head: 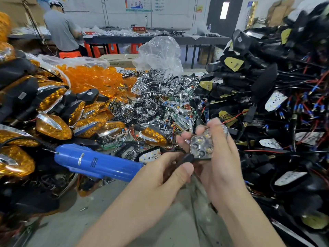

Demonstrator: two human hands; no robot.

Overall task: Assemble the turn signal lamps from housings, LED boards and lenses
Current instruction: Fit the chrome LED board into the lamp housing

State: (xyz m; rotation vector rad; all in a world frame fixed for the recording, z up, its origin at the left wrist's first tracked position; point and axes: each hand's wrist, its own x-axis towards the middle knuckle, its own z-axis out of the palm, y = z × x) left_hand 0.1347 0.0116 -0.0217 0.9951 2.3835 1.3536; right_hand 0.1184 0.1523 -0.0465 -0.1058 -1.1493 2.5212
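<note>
Both hands (194,157) gripping lamp housing (202,147), blue screwdriver (96,160) beside

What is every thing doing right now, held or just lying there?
Lamp, held, lens not on.
Left hand, pinching the lamp.
Right hand, holding the lamp.
Blue electric screwdriver, lying unheld.
Amber lenses, heaped up.
Black housings, piled, wires loose.

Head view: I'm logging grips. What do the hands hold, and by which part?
One lamp housing with a chrome reflector in it: the left hand pinches its black stem, the right hand grips its body.
</note>
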